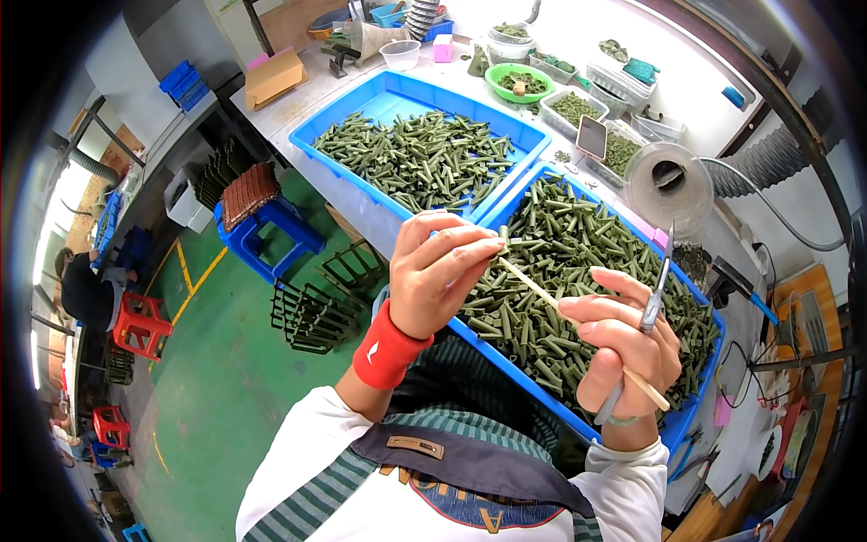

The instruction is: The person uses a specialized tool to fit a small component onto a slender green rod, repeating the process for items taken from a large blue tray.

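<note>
My left hand (441, 274), with a red wristband (388, 348), pinches a small green tube piece (504, 233) at its fingertips, partly hidden by them. Close by is the tip of a thin wooden stick (535, 287), which my right hand (625, 339) holds slantwise. Between the fingers of that same hand rests a slim, pointed metal knife (657, 294), its tip upward. Both hands are above a blue tray (542, 397) heaped with short green tube pieces (573, 248).
Beyond it a second blue tray (339, 176) holds more green pieces. A green bowl (519, 81), clear tubs and a phone (591, 137) stand at the back. At left are a blue stool (262, 239), dark racks (312, 312), red stools (140, 323) and a seated person (86, 289).
</note>
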{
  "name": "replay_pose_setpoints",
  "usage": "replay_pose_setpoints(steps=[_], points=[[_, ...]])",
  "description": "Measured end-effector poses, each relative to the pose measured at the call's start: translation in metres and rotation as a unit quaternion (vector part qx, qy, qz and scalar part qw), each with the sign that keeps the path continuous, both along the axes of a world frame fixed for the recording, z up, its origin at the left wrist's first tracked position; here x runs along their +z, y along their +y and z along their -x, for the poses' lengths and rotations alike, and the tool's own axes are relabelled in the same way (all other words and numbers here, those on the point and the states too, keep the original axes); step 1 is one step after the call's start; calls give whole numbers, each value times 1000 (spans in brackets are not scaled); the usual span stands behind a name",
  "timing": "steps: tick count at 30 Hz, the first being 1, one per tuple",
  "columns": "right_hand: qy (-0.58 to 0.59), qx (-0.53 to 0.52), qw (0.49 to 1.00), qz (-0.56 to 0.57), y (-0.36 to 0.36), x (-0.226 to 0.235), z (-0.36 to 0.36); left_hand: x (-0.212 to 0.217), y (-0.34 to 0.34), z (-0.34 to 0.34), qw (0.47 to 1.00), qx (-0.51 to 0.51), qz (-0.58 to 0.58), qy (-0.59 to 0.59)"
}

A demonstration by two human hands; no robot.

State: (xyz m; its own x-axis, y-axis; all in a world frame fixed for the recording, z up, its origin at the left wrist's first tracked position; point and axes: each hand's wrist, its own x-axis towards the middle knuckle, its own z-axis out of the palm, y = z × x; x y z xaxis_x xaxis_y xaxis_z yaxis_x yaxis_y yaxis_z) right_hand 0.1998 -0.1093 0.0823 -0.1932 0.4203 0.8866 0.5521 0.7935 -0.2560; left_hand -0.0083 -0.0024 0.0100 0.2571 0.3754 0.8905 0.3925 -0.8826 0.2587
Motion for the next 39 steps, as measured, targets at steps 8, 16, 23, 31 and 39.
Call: replay_pose_setpoints(steps=[8,16,23,31,39], points=[[-47,-12,999,17,7,1,2,8,-6,-3,1000,-4,0,27],[-57,-25,998,20,9,1,1,8,-7,-4,1000,-9,4,30],[33,8,999,-4,-4,4,-10,4,-5,-2,1000,-6,25,15],[17,-8,1000,-8,-6,4,-6,-1,-1,1,997,-43,59,-15],[59,52,996,51,8,0,-1,3,-3,1,998,-32,56,-11]])
